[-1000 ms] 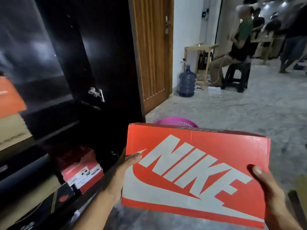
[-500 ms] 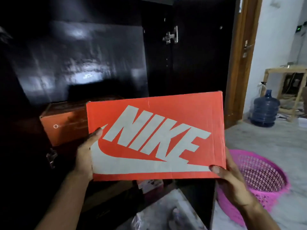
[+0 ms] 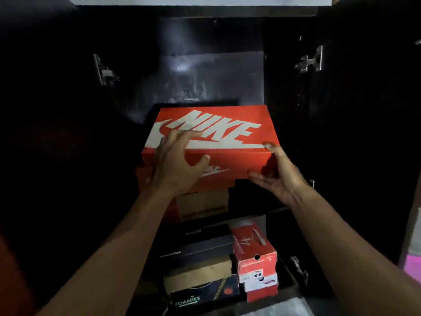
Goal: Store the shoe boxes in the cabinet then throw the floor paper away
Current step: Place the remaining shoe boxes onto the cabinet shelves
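Note:
An orange shoe box (image 3: 218, 131) with a large white logo lies flat on top of a stack on the upper shelf of the dark cabinet (image 3: 205, 71). My left hand (image 3: 175, 163) grips its near left corner, fingers curved over the lid and thumb on the front face. At the near right corner is my right hand (image 3: 275, 176). Its thumb touches the top edge and its straight fingers reach along the bottom edge. Below the box sit another orange box (image 3: 145, 179) and a brown box (image 3: 202, 206). No floor paper is in view.
The lower shelf holds a red box (image 3: 252, 249), dark boxes (image 3: 205, 252) and a black box with green lettering (image 3: 200, 295). Both cabinet doors stand open, with metal hinges (image 3: 312, 60) on the side walls. A bit of the pink basket (image 3: 413, 265) shows at the right edge.
I turned from the room to face the cabinet. The orange box went from held upright in front of me to lying flat on the stack inside, and my hands shifted to its near corners.

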Tool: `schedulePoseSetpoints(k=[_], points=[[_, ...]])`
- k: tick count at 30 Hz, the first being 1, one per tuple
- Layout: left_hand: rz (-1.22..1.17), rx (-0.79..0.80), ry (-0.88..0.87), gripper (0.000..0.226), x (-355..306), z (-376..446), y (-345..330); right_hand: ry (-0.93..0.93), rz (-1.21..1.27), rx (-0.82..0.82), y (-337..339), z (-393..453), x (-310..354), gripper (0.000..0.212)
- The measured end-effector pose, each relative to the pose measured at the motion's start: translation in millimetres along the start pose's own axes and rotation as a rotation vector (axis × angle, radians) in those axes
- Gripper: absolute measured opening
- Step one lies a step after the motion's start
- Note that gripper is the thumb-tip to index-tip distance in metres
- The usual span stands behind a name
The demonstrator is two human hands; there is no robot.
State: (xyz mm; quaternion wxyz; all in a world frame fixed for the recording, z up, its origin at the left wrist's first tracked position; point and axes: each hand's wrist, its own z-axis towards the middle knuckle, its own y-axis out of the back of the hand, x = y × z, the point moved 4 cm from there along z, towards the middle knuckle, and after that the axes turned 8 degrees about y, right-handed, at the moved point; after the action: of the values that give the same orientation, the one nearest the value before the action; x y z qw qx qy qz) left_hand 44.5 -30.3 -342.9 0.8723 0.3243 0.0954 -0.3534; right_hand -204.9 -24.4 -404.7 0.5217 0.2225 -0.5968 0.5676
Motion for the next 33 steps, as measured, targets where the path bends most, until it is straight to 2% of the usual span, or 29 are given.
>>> schedulePoseSetpoints(k=[3, 5, 7, 9, 13, 16, 21, 28, 30, 33], points=[[0.274, 0.093, 0.045, 0.054, 19.4, 23.3, -17.7, -0.089, -0.039, 0.056, -38.9, 34.5, -2.6, 0.043], [0.352, 0.112, 0.097, 0.051, 36.0, 37.8, -22.8, -0.12, -0.164, 0.103, -62.0, 55.3, -9.4, 0.048], [0.408, 0.111, 0.111, 0.048, 46.8, 50.4, -23.3, -0.066, -0.337, 0.101, -74.8, 76.0, -11.2, 0.065], [0.464, 0.09, 0.108, 0.045, 56.0, 61.0, -23.5, 0.073, -0.525, 0.025, -83.6, 102.7, -12.9, 0.088], [0.528, 0.066, 0.113, 0.044, 72.8, 80.3, -24.9, 0.281, -0.633, -0.048, -106.6, 131.0, -13.2, 0.065], [0.543, 0.08, 0.146, 0.044, 82.1, 95.1, -30.0, 0.275, -0.716, -0.034, -115.9, 153.0, -19.2, 0.071], [0.574, 0.101, 0.186, 0.047, 90.1, 110.1, -42.9, 0.172, -0.715, 0.009, -118.8, 177.2, -23.6, 0.089], [0.693, 0.171, 0.204, 0.065, 93.1, 117.5, -53.3, 0.082, -0.704, 0.023, -114.6, 220.1, -44.9, 0.121], [0.712, 0.18, 0.201, 0.069, 92.6, 117.5, -54.3, 0.065, -0.67, 0.03, -116.9, 202.2, -41.3, 0.114], [0.726, 0.214, 0.2, 0.072, 93.3, 117.0, -55.0, 0.103, -0.682, 0.037, -117.1, 168.1, -35.9, 0.088]])
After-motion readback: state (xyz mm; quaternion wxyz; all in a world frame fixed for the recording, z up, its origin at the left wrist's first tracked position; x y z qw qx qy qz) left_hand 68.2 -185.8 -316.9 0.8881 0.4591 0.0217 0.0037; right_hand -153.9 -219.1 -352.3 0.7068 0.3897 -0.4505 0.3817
